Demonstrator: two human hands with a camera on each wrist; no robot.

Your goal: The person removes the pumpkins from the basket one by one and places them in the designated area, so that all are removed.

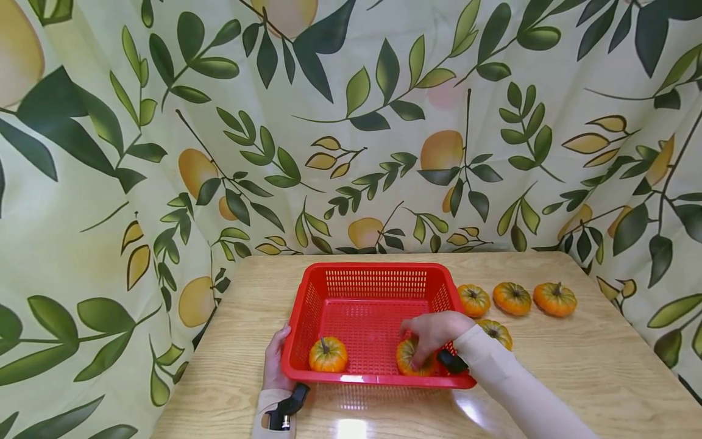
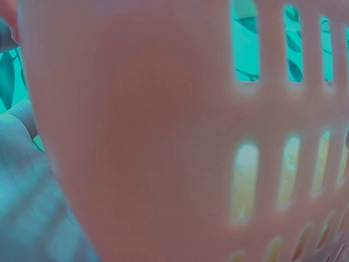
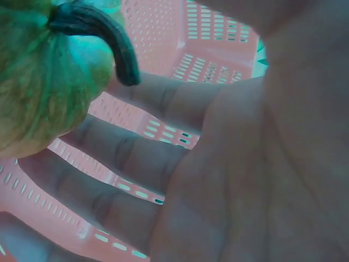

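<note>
A red plastic basket (image 1: pixel 378 378) with slotted walls stands on the table. My left hand (image 1: pixel 276 360) grips its left rim from outside; in the left wrist view the basket wall (image 2: pixel 147 131) fills most of the picture. Inside, at the front right, my right hand (image 1: pixel 436 334) holds a small orange and green pumpkin (image 1: pixel 407 356), thumb on the near side. The right wrist view shows this pumpkin (image 3: pixel 49 93) with its curved dark stem, fingers (image 3: pixel 131 158) reaching around its side. Another small pumpkin (image 1: pixel 328 355) sits in the basket's front left corner.
Right of the basket on the wooden table (image 1: pixel 592 366) lie several more small pumpkins, among them one at the far right (image 1: pixel 555 299), one beside it (image 1: pixel 512 298) and one partly behind my right forearm (image 1: pixel 496 332). A leaf-patterned cloth (image 1: pixel 329 122) hangs behind the table.
</note>
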